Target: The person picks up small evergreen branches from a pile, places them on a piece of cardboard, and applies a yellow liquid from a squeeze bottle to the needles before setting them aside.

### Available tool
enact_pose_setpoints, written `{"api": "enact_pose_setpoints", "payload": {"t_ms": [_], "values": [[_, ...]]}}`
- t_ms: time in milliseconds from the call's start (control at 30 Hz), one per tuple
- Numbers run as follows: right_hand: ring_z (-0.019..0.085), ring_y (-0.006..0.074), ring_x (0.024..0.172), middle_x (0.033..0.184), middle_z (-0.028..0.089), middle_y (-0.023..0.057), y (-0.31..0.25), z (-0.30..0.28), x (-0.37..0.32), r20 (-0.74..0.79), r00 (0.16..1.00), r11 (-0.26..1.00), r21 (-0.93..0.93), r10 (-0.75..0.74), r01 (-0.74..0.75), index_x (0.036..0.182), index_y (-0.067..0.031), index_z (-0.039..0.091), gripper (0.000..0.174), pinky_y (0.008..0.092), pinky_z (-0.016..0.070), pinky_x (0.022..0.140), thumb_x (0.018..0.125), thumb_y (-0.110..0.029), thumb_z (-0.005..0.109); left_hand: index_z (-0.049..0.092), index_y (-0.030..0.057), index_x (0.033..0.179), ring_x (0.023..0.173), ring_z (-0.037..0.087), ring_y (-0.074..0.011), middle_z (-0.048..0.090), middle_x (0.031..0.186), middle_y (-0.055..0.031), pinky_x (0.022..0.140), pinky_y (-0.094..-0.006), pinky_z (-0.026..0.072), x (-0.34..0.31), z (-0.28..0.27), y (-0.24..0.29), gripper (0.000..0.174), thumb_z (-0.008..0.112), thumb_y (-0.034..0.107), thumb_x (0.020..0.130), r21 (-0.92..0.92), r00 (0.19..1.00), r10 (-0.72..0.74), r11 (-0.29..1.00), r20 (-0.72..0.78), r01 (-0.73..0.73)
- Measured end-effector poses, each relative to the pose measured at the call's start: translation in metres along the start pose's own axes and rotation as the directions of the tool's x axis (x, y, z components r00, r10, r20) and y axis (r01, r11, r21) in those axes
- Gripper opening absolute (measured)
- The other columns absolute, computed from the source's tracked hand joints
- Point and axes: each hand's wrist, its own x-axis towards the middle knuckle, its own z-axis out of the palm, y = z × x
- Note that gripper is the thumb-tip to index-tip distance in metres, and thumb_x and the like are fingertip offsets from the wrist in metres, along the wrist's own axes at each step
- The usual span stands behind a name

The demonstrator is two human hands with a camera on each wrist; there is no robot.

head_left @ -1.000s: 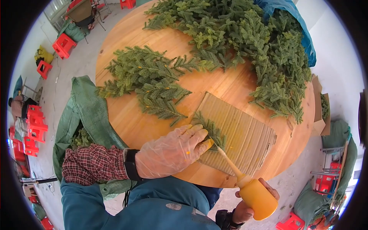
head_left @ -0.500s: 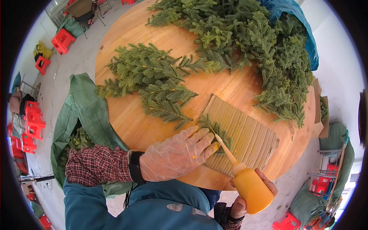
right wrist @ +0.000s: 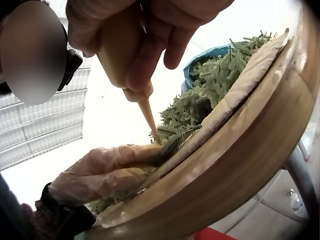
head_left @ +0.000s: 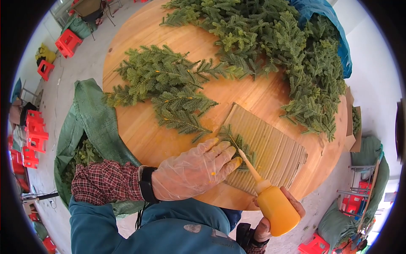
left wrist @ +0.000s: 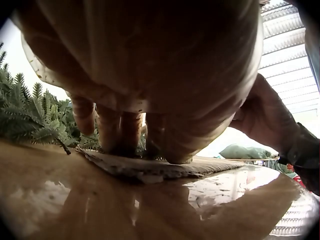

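Observation:
In a clear plastic glove, my left hand lies palm down, its fingers stretched out and pressing the lower side of a small fir sprig. That sprig lies on a piece of corrugated cardboard. My bare right hand grips a yellow squeeze bottle tilted over the table edge. Its long tapered nozzle points at the sprig's stem, where a thin orange line shows. From the left wrist view, the gloved fingertips come down on the cardboard; the palm hides most of the sprig.
A loose pile of sprigs, some with orange streaks, lies left on the round wooden table. More fir branches spill from a blue bag at the back. A green woven sack leans against the table's left edge.
Over the last second the bottle has shifted up and left, its nozzle moving further along the sprig. The left hand has spread its fingers slightly and stays on the sprig.

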Motion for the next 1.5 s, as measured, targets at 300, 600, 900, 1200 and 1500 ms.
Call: {"api": "enact_pose_setpoints", "payload": {"t_ms": [300, 600, 900, 1200, 1500], "values": [[0.068, 0.0316, 0.096, 0.11, 0.063, 0.0241, -0.002, -0.003, 0.0, -0.038, 0.992, 0.992, -0.039, -0.12, 0.119, 0.121, -0.0012, 0.04, 0.092, 0.041, 0.0573, 0.087, 0.067, -0.059, 0.087, 0.054, -0.0029, 0.132, 0.126, 0.055, -0.0328, 0.057, 0.131, -0.0198, 0.11, -0.0454, 0.0401, -0.001, -0.002, 0.002, 0.045, 0.053, 0.016, 0.091, -0.007, 1.0, -0.002, 1.0, -0.011, 0.002], [0.07, 0.0318, 0.089, 0.118, 0.058, 0.0237, -0.001, -0.03, -0.009, 0.024, 0.996, 0.992, -0.094, -0.085, 0.086, 0.125, 0.0017, 0.036, 0.099, 0.0387, 0.06, 0.078, 0.068, -0.064, 0.083, 0.055, -0.0009, 0.131, 0.126, 0.055, -0.0308, 0.057, 0.131, -0.018, 0.109, -0.0446, 0.0407, 0.001, 0.0, 0.002, 0.043, 0.055, 0.019, 0.092, 0.011, 1.0, -0.001, 1.0, -0.011, 0.001], [0.072, 0.0309, 0.077, 0.12, 0.055, 0.0226, -0.013, -0.047, -0.012, 0.025, 0.999, 0.984, -0.175, -0.031, 0.035, 0.128, 0.0057, 0.031, 0.104, 0.0368, 0.0615, 0.067, 0.072, -0.069, 0.078, 0.056, -0.002, 0.131, 0.126, 0.055, -0.0302, 0.058, 0.131, -0.0185, 0.11, -0.044, 0.0397, 0.001, 0.0, 0.003, 0.043, 0.051, 0.018, 0.093, 0.008, 1.0, -0.005, 1.0, -0.017, 0.005], [0.072, 0.0289, 0.071, 0.113, 0.057, 0.0213, -0.017, -0.058, -0.013, 0.014, 0.999, 0.977, -0.21, -0.037, 0.039, 0.126, 0.0076, 0.035, 0.102, 0.034, 0.06, 0.065, 0.075, -0.073, 0.071, 0.058, 0.0061, 0.13, 0.125, 0.055, -0.0258, 0.057, 0.129, -0.013, 0.109, -0.0427, 0.042, 0.002, 0.001, 0.006, 0.045, 0.063, 0.023, 0.088, 0.083, 0.999, -0.025, 0.996, -0.043, 0.029], [0.071, 0.026, 0.066, 0.109, 0.059, 0.0202, -0.015, -0.068, -0.018, -0.015, 0.999, 0.963, -0.266, -0.044, 0.038, 0.127, 0.0077, 0.035, 0.101, 0.0328, 0.0587, 0.064, 0.078, -0.075, 0.066, 0.058, 0.006, 0.13, 0.124, 0.055, -0.0255, 0.057, 0.129, -0.013, 0.11, -0.043, 0.0409, 0.002, 0.0, 0.008, 0.046, 0.065, 0.024, 0.088, 0.077, 0.999, -0.028, 0.997, -0.043, 0.031]]}}
